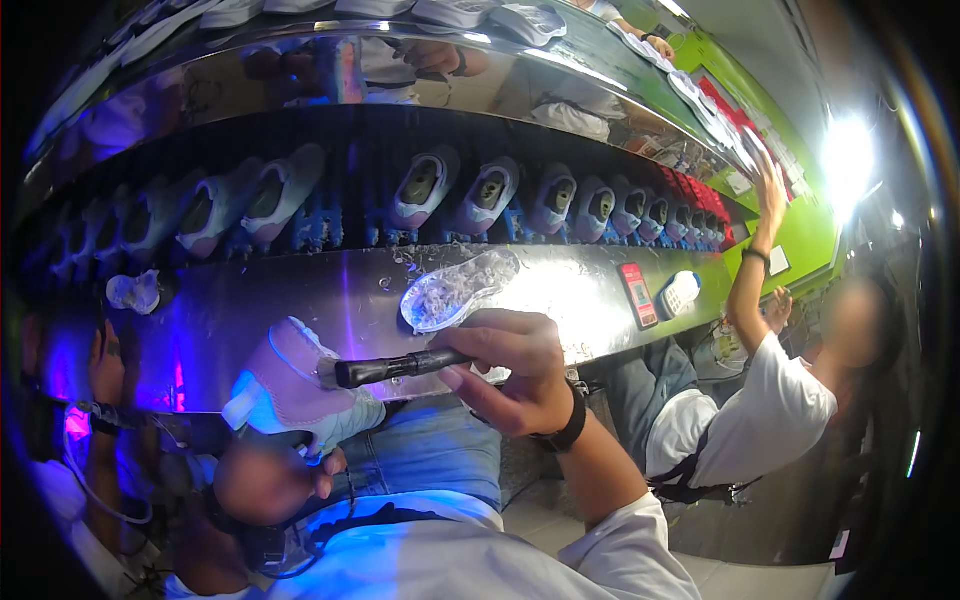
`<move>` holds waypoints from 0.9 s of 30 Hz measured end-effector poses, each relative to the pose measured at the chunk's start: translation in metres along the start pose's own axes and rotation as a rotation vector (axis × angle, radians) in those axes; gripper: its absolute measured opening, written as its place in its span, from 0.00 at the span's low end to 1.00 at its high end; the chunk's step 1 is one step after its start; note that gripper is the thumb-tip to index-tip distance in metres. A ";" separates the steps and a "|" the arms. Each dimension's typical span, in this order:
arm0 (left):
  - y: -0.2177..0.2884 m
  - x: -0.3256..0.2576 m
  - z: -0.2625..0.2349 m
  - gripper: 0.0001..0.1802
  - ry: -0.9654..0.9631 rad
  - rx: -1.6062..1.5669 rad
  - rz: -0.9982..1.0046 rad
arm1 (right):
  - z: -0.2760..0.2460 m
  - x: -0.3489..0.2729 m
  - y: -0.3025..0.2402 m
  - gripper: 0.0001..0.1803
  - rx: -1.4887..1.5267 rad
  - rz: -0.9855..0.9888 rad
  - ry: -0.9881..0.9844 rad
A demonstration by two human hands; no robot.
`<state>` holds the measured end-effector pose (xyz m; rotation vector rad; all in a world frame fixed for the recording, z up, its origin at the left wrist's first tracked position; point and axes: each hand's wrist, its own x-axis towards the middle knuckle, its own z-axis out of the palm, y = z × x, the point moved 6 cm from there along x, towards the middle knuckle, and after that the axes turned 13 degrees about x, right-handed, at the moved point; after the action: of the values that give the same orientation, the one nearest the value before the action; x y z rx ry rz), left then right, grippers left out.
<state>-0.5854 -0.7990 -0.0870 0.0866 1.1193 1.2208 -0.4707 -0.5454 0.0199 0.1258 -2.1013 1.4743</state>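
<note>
1. White cotton shirt fabric (430, 555) lies nearest us, below our bare right hand (515, 365), which pinches a dark-handled brush with pale bristles (395, 370) between thumb and fingers.
2. Our left hand (285, 477) is mostly blurred; its fingers curl against the pale pink and white shoe (300, 388), but how firmly we cannot tell.
3. That shoe is tilted at the near edge of the shiny metal bench (360, 335), partly over our lap. If our left hand loosens, it could slip off.
4. Bristles appear to meet its pink surface; a jolt or an overloaded brush could smear the upper.
5. Just beyond our right hand, a white, shallow, sole-shaped piece (425, 312) holds whitish clumps; a careless knuckle could push it.
6. Behind the bench, a dark trough (345, 185) carries pale low-cut shoes (427, 190), their openings dark inside.
</note>
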 end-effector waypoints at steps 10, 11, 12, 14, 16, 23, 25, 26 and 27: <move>-0.004 -0.001 0.018 0.33 0.078 -0.164 0.002 | 0.014 -0.037 0.033 0.11 0.101 0.076 0.057; -0.003 -0.001 0.022 0.33 0.072 -0.202 -0.010 | 0.015 -0.039 0.033 0.12 0.104 0.124 0.052; -0.003 -0.002 0.023 0.33 0.065 -0.239 -0.022 | 0.015 -0.043 0.034 0.12 0.086 0.163 0.042; -0.004 0.001 0.021 0.33 0.019 -0.301 -0.018 | 0.012 -0.054 0.038 0.12 0.041 0.237 0.028; -0.007 0.007 0.019 0.34 0.036 -0.235 0.068 | 0.013 -0.062 0.044 0.12 0.147 0.298 0.100; -0.029 0.053 -0.064 0.36 0.005 -0.067 0.160 | 0.034 -0.072 0.084 0.12 0.021 0.613 0.227; -0.008 0.058 -0.064 0.24 0.109 0.013 0.298 | 0.043 -0.080 0.066 0.13 0.057 0.490 0.215; 0.015 0.052 -0.035 0.22 0.131 0.017 0.309 | 0.044 -0.085 0.058 0.13 0.063 0.442 0.215; 0.030 0.046 -0.019 0.21 0.171 0.025 0.326 | 0.041 -0.086 0.054 0.13 0.074 0.445 0.217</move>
<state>-0.6241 -0.7604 -0.1078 0.1924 1.3040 1.5263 -0.4356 -0.5815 -0.0773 -0.4833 -1.9759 1.7271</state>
